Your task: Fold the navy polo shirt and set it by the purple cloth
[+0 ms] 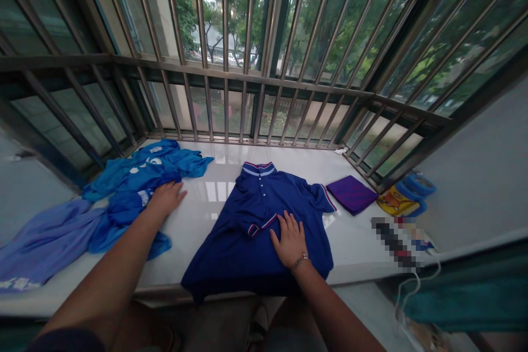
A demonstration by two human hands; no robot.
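Note:
A dark blue polo shirt (pixel 243 247) lies spread on the white ledge, its collar with red and white stripes towards the window. One short sleeve is folded inward across its front. My right hand (pixel 291 239) rests flat on the shirt beside that sleeve's striped cuff, fingers spread. To the left, my left hand (pixel 167 199) lies at the right edge of a crumpled blue garment (pixel 124 206) with white lettering, its fingers stretched out. A brighter blue garment (pixel 144 165) with white prints is heaped just behind it.
A pale purple garment (pixel 45 236) drapes at the far left. Right of the shirt lies a folded purple cloth (pixel 352 194). A yellow and blue item (pixel 402 198) stands by the right wall, near a white hanger (pixel 418 286). Metal window bars (pixel 226 27) enclose the back of the white ledge (pixel 206 190).

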